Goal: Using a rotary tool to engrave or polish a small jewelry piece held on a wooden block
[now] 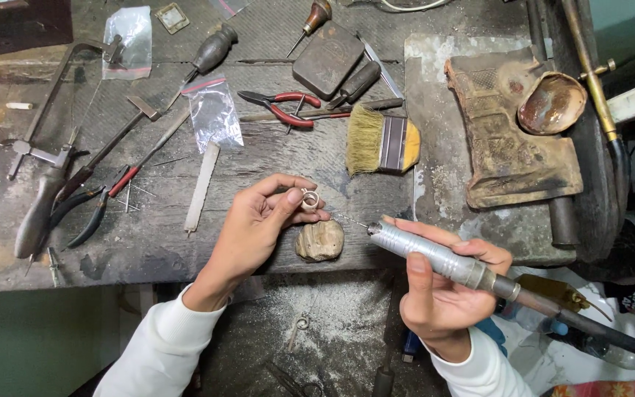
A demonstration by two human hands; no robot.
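1. A small silver metal ring (310,199) sits pinched in the left hand (255,228), directly above a tan lumpy wooden peg (320,240).
2. Right of that grip, the right hand (442,290) holds a silver cylindrical rotary handpiece (424,252).
3. Behind the grip lies a straw-bristled flat brush (380,140); farther behind, red-handled pliers (281,106).

worn wood bench (273,158), brush (382,140), pliers (282,106), saw (49,140)

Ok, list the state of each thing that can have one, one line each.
ring: pinched in left hand fingertips, above bench
rotary handpiece: held in right hand, thin bit pointing at ring
red-handled pliers: lying on bench, handles spread
brush: lying flat
small plastic bag: lying flat
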